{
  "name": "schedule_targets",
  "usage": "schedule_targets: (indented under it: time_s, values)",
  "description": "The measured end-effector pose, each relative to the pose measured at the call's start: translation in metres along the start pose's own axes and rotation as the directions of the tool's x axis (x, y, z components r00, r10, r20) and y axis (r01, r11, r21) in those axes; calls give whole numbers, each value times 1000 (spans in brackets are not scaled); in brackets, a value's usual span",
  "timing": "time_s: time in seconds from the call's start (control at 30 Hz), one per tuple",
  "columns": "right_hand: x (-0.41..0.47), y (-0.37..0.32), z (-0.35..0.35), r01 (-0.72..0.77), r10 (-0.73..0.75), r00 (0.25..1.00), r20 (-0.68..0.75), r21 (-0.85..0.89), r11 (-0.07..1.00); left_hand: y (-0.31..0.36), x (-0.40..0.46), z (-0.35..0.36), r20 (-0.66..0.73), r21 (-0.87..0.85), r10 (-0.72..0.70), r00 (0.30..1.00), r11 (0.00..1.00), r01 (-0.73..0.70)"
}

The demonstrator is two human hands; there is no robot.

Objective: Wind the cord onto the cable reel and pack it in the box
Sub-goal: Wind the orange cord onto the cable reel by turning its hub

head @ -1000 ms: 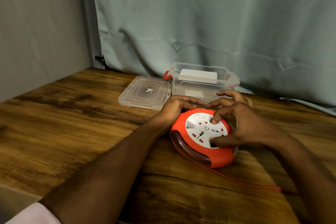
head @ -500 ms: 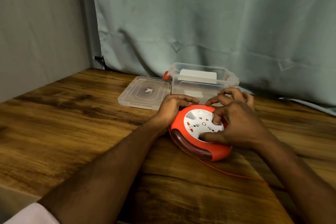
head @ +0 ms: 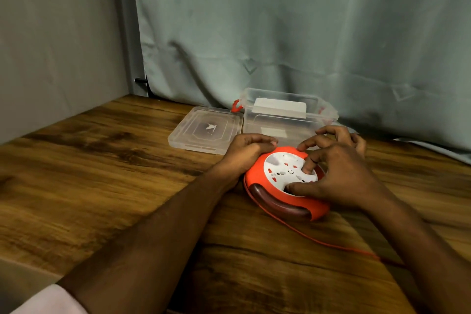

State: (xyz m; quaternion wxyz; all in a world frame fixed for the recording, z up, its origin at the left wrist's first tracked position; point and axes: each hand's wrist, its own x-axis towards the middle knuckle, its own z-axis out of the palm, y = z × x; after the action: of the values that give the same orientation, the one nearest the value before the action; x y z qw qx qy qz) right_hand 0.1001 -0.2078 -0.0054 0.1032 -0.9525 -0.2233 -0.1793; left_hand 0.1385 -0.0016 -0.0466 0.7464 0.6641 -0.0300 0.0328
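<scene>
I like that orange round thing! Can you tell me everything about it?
The cable reel is a round, orange plastic shell with a white socket face on top and a dark curved band along its near side. It lies on the wooden table, in front of the clear box. The left hand grips its far left edge; the right hand has fingertips on the white face. A thin orange cord trails from it toward the right.

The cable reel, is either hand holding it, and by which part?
The left hand grips the cable reel by its far-left orange rim. The right hand fingers press its white socket face.
</scene>
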Motion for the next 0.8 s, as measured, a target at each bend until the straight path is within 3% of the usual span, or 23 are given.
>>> schedule_targets:
  time_s: [0.13, 0.37, 0.53, 0.67, 0.8]
  values:
    - [1, -14, 6, -110, 110, 994, -22, -14, 994, -1, 0, 2, -95, 0, 32, 995, 999, -32]
    - [2, -26, 18, -242, 234, 965, -120, -57, 969, -3, 2, 3, -141, 26, 77, 987, 997, -74]
    - [2, -24, 10, -170, 169, 979, -115, 1, 985, -2, 3, 2, -98, -1, 55, 994, 998, -56]
    - [3, -11, -2, 17, -20, 999, 34, 89, 996, 1, -2, 0, -14, -20, 45, 999, 999, -45]
    - [-2, 0, -17, 31, -80, 966, 247, 197, 980, 5, -7, -1, 67, -5, 23, 997, 1000, -23]
